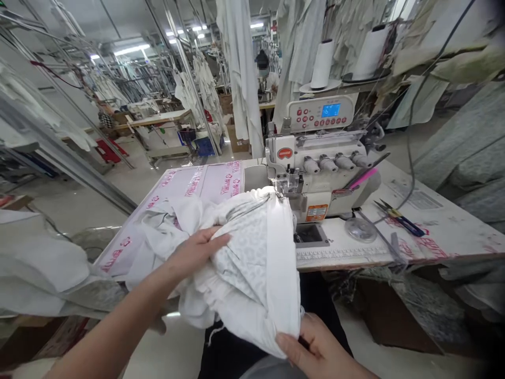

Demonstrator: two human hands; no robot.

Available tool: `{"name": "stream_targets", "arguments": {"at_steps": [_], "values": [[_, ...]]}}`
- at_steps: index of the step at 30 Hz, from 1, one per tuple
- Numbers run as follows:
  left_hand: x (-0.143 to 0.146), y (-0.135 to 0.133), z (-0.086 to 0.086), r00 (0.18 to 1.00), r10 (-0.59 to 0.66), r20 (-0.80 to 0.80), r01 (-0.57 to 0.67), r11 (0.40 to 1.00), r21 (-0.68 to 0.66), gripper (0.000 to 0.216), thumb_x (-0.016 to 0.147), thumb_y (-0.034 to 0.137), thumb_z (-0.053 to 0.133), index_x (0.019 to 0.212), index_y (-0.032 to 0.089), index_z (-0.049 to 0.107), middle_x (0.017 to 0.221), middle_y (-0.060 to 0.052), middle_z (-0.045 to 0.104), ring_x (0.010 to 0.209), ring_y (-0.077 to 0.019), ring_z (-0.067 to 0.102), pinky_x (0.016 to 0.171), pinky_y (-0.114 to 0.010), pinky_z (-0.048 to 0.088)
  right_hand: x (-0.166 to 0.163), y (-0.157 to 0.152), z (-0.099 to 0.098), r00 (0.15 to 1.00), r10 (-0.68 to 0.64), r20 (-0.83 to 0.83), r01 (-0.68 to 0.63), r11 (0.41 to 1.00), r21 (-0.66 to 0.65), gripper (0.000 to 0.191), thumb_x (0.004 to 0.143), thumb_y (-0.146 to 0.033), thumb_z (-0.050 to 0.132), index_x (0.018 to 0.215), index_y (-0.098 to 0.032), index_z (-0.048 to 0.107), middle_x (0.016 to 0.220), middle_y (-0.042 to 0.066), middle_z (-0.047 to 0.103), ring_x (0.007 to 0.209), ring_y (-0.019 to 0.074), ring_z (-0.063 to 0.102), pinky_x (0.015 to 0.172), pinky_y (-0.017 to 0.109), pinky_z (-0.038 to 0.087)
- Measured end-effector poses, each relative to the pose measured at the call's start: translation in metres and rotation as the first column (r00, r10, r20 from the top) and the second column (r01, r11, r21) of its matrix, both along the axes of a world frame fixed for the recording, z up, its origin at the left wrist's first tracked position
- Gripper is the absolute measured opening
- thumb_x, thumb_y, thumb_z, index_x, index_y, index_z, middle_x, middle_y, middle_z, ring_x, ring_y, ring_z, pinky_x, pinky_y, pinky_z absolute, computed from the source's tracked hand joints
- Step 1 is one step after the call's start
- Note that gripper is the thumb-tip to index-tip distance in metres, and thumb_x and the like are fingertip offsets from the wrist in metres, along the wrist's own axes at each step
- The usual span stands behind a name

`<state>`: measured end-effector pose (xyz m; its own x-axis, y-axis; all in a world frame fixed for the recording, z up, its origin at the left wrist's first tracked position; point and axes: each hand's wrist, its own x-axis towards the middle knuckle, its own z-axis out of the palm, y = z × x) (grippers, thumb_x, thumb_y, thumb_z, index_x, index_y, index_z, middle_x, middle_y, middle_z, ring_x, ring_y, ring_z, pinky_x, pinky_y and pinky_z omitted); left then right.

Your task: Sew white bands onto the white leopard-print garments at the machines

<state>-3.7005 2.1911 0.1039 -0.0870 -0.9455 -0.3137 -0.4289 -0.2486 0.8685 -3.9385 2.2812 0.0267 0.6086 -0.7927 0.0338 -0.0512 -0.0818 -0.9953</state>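
A bunched white garment [244,258] with a faint printed panel lies on the sewing table [442,231], its far edge under the presser foot of a white overlock machine [315,173]. My left hand [195,250] rests flat on the cloth's left side, fingers stretched out. At the bottom of the view my right hand [315,350] pinches the garment's lower hanging edge between thumb and fingers.
Scissors with blue handles [400,217] lie on the table right of the machine. Two thread cones [322,63] stand behind its control panel [321,111]. White fabric [39,268] is piled at left. Hanging garments [240,68] and racks fill the background.
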Motion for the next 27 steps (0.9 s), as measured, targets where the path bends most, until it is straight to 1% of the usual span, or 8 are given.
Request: {"name": "stream_targets", "arguments": {"at_steps": [4,8,16,19,23,24,25,27], "values": [[-0.010,-0.007,0.002,0.996,0.080,-0.042,-0.085,0.988,-0.132,0.050,0.072,0.051,0.051,0.109,0.018,0.057,0.099,-0.007,0.064,0.099,-0.0259,0.054,0.086,-0.038,0.041,0.000,-0.007,-0.002,0.998,-0.065,-0.010,0.065,0.998,-0.004,0.031,0.085,-0.035,0.038,0.062,-0.014,0.038,0.059,-0.002,0.032,0.056,0.0087,0.033,0.051,0.021,0.027],[-0.019,-0.027,0.001,0.987,0.154,-0.046,-0.160,0.957,-0.240,0.051,0.073,0.048,0.053,0.113,0.018,0.054,0.104,-0.006,0.062,0.103,-0.0254,0.052,0.088,-0.036,0.040,-0.003,-0.028,0.001,0.993,-0.106,-0.053,0.108,0.994,0.023,0.031,0.085,-0.035,0.040,0.064,-0.013,0.043,0.060,-0.001,0.039,0.058,0.0093,0.036,0.054,0.020,0.030],[-0.021,-0.073,-0.001,0.970,0.213,-0.118,-0.243,0.885,-0.396,0.042,0.073,0.044,0.055,0.106,0.018,0.056,0.085,-0.002,0.065,0.080,-0.0206,0.059,0.071,-0.029,0.045,-0.005,-0.079,0.011,0.994,-0.110,-0.024,0.111,0.994,0.010,0.031,0.085,-0.035,0.042,0.063,-0.014,0.044,0.059,-0.001,0.041,0.057,0.0097,0.038,0.053,0.021,0.031],[-0.020,-0.094,-0.003,0.975,0.208,-0.082,-0.222,0.849,-0.479,0.031,0.075,0.042,0.052,0.095,0.019,0.059,0.077,0.000,0.063,0.071,-0.0170,0.057,0.064,-0.026,0.043,-0.006,-0.094,0.012,0.993,-0.118,-0.022,0.118,0.993,0.010,0.030,0.084,-0.037,0.044,0.066,-0.013,0.047,0.058,-0.001,0.043,0.056,0.0103,0.040,0.053,0.021,0.032],[-0.020,-0.122,0.001,0.979,0.202,-0.003,-0.168,0.807,-0.566,0.024,0.078,0.038,0.046,0.085,0.017,0.056,0.074,-0.001,0.059,0.067,-0.0148,0.053,0.063,-0.025,0.041,-0.005,-0.118,0.018,0.989,-0.150,-0.013,0.150,0.989,-0.007,0.030,0.082,-0.039,0.046,0.066,-0.013,0.049,0.061,0.000,0.047,0.058,0.0115,0.044,0.054,0.022,0.034],[-0.021,-0.123,0.002,0.970,0.242,0.033,-0.171,0.772,-0.613,0.022,0.078,0.035,0.046,0.086,0.016,0.055,0.076,-0.001,0.058,0.069,-0.0153,0.053,0.065,-0.026,0.041,-0.005,-0.124,0.019,0.987,-0.159,-0.013,0.159,0.987,-0.016,0.030,0.081,-0.039,0.047,0.066,-0.013,0.049,0.062,0.000,0.048,0.059,0.0118,0.044,0.054,0.022,0.035],[-0.025,-0.120,0.003,0.950,0.303,0.076,-0.171,0.709,-0.685,0.020,0.078,0.032,0.046,0.088,0.016,0.053,0.079,-0.003,0.057,0.073,-0.0162,0.052,0.067,-0.027,0.041,-0.004,-0.129,0.021,0.986,-0.167,-0.015,0.166,0.986,-0.020,0.029,0.081,-0.039,0.047,0.068,-0.013,0.050,0.063,0.001,0.049,0.060,0.0122,0.045,0.055,0.022,0.036],[-0.034,-0.101,0.001,0.906,0.386,0.176,-0.071,0.546,-0.835,0.016,0.077,0.027,0.048,0.087,0.015,0.051,0.083,-0.005,0.055,0.080,-0.0174,0.050,0.072,-0.029,0.039,-0.003,-0.137,0.024,0.981,-0.190,-0.028,0.190,0.982,-0.010,0.029,0.080,-0.040,0.047,0.072,-0.013,0.052,0.065,0.001,0.051,0.060,0.0128,0.047,0.055,0.023,0.037]]}}
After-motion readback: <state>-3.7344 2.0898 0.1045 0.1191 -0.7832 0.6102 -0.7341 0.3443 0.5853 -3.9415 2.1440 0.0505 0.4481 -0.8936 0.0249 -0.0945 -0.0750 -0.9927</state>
